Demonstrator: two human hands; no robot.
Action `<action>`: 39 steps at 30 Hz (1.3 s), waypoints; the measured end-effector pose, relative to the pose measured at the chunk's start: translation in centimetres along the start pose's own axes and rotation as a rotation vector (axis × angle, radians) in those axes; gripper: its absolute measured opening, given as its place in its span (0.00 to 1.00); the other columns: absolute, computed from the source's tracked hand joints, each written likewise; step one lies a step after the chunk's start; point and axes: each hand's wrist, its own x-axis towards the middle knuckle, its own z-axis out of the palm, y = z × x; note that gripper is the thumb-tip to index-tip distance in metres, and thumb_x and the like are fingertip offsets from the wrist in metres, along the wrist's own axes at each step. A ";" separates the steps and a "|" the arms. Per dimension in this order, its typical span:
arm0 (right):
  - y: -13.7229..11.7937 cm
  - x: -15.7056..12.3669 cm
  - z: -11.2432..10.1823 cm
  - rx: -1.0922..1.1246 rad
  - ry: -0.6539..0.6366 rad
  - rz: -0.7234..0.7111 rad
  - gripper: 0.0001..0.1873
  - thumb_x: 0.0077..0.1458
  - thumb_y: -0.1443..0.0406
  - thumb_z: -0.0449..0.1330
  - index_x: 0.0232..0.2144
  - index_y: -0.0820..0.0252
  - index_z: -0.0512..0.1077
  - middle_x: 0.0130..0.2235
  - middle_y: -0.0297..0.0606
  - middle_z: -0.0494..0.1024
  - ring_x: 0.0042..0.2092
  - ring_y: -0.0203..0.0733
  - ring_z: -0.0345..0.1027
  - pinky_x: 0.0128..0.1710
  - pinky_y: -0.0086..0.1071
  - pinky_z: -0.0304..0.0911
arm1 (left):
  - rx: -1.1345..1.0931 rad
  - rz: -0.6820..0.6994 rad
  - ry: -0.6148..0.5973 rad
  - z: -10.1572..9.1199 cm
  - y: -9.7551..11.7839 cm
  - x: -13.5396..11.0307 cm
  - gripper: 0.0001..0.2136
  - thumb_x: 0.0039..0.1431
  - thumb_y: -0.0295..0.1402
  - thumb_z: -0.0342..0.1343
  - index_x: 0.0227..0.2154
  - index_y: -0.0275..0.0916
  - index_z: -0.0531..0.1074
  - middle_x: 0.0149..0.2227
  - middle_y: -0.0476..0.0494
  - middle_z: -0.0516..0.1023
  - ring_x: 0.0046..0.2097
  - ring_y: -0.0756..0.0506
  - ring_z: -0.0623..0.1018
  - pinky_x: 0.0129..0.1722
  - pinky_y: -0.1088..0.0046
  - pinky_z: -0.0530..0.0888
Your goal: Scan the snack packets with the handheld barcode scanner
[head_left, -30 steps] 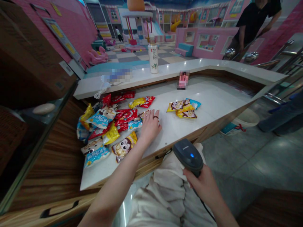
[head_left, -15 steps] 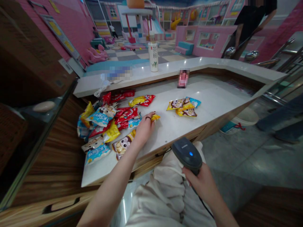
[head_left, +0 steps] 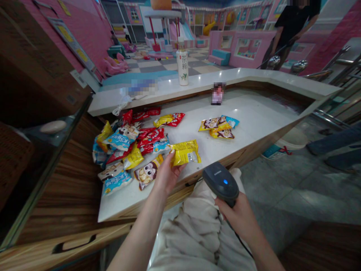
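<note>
My left hand [head_left: 168, 169] is closed on a yellow snack bag [head_left: 184, 152], its barcode side turned up above the counter. In my right hand [head_left: 239, 212] is a dark barcode scanner [head_left: 221, 182] with a lit blue light, its head pointing toward the bag from the right, apart from it. Left of my left hand lies a heap of red, blue and yellow snack bags [head_left: 124, 137]. A brown-and-yellow snack bag [head_left: 148, 172] with a monkey face is nearest to my left wrist. Several yellow and blue bags [head_left: 221, 128] form a small pile farther right.
A white counter [head_left: 248, 109] with a raised back ledge holds the bags. On the ledge stand a white tea bottle [head_left: 182, 66] and a blurred package. A pink item [head_left: 218, 94] leans at the back. A bucket [head_left: 284, 146] stands below right; a person [head_left: 293, 32] is beyond the counter.
My left hand has lifted the yellow bag, drawn it nearer and turned it so the barcode shows. The scanner has shifted slightly left. The person at the back has moved a little left.
</note>
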 end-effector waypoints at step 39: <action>-2.1 0.5 1.2 0.000 -0.068 -0.052 0.05 0.53 0.66 0.60 0.31 0.61 0.75 0.29 0.35 0.79 0.31 0.41 0.71 0.31 0.29 0.65 | 0.078 0.119 0.027 0.6 -1.2 -0.5 0.14 0.55 0.36 0.66 0.43 0.39 0.75 0.49 0.42 0.80 0.47 0.46 0.81 0.44 0.71 0.81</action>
